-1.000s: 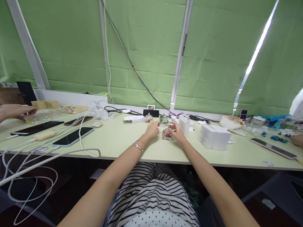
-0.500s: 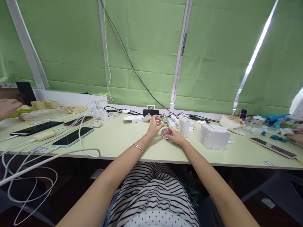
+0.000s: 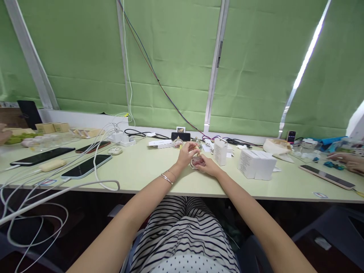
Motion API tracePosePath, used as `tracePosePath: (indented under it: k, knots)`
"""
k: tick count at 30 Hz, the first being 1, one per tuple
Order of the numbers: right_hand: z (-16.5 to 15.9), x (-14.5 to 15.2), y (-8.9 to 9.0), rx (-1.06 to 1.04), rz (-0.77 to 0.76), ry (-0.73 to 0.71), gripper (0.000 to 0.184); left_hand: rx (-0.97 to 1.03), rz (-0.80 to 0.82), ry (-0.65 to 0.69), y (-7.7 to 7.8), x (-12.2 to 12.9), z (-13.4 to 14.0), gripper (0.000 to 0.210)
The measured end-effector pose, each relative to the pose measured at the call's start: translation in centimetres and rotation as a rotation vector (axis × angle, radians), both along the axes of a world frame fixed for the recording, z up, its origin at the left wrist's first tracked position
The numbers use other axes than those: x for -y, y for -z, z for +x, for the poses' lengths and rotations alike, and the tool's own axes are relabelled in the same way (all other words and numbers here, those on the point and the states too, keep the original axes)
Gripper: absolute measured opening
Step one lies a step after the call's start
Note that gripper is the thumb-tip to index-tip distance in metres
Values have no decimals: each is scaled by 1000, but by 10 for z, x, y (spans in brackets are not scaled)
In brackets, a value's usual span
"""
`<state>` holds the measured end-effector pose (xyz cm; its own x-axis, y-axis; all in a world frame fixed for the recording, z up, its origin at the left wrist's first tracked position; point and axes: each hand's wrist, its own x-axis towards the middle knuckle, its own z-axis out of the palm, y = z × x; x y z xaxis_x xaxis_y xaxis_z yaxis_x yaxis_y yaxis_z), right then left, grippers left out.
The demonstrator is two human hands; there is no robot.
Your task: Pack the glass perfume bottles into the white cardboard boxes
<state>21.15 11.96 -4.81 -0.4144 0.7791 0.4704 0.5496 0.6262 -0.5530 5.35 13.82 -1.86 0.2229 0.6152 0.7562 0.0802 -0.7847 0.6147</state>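
Observation:
My right hand (image 3: 209, 166) is closed round the side of a round glass bottle (image 3: 196, 162) with pinkish contents, low over the table. At the bottle's gold neck, the fingers of my left hand (image 3: 187, 153) are pinched together on its gold top, which they partly hide. Just behind my hands stands a greenish round bottle (image 3: 198, 141), half covered by my left fingers. Another round bottle with a gold top (image 3: 178, 143) stands to the left of it. A tall white box (image 3: 220, 151) is upright to the right of my right hand.
Two white boxes (image 3: 256, 165) stand further right. A dark phone (image 3: 181, 136) leans at the back. Phones (image 3: 87, 167) and looped white cables (image 3: 99, 182) lie on the left. Other people's hands, one on the right (image 3: 351, 161), are at both table ends.
My left hand has come down onto the top of the pink bottle. The bottle and my right hand have shifted slightly left. The hand at the far left has drawn back.

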Motion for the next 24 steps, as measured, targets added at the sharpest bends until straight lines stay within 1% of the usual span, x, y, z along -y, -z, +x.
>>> tracePosePath:
  k: [6,8,10,12,14,15,17,18,19,20,21,22,24]
  knots:
    - [-2,0,2,-71,-31,-60,46,-203,-8,6,2,0,-4,28]
    - [-1,-1,2,-90,-10,-38,52,-256,-31,26,3,1,-5,37]
    - [1,-3,1,-88,65,11,53,-312,-91,93,4,3,-6,53]
    - [5,-5,-2,-113,214,132,44,-359,-191,203,4,5,-7,65]
    - [10,-7,-5,-182,361,291,36,-390,-273,298,4,6,-8,73]
    - [13,-9,-7,-232,418,399,35,-402,-291,321,4,7,-9,77]
    - [19,-12,-7,-332,478,665,43,-427,-279,298,3,6,-9,80]
    - [23,-15,-6,-375,472,808,49,-437,-259,263,3,6,-9,79]
    - [26,-18,-4,-405,435,933,55,-446,-239,230,3,6,-9,77]
    - [30,-21,-1,-419,372,1015,60,-452,-224,208,2,6,-9,76]
    - [33,-25,2,-412,284,1041,61,-452,-216,200,2,5,-9,74]
    - [36,-29,6,-393,217,1031,58,-449,-212,202,2,5,-9,72]
    - [39,-36,13,-337,134,977,45,-441,-210,224,1,5,-8,66]
